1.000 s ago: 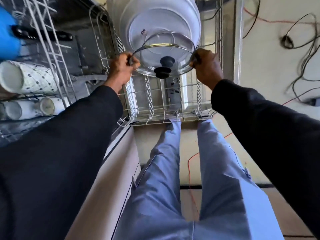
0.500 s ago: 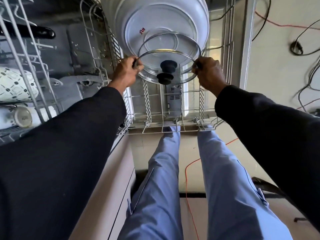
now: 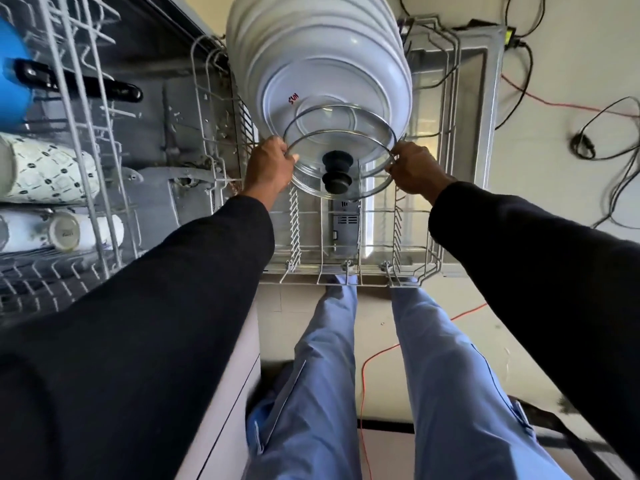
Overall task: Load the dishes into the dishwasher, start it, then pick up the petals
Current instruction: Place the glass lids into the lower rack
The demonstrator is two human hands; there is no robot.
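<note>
In the pulled-out lower rack [image 3: 346, 273] of the dishwasher, a glass lid [image 3: 370, 174] with a metal rim is held on edge by both hands. Its rim is gripped on the left by the left hand [image 3: 270, 168] and on the right by the right hand [image 3: 414, 168], with the fingers curled round the edge on each side. The lid's black knob [image 3: 336, 183] is turned toward the near side. Just behind it, a second glass lid [image 3: 325, 119] is seen, also on edge, close against the nearest of a row of white plates [image 3: 329, 57] standing in the far part of the rack. Whether the 2 lids touch cannot be told.

To the left, an upper rack [image 3: 81, 116] is loaded with patterned mugs [image 3: 48, 174] lying on their sides, a blue item [image 3: 10, 81] and a black handle [image 3: 72, 83]. Both arms are covered by dark sleeves [image 3: 173, 306]. Below the rack, legs in light blue trousers [image 3: 329, 375] are seen, with an orange cable [image 3: 381, 355] on the floor between them and black cables [image 3: 609, 133] at the far right.
</note>
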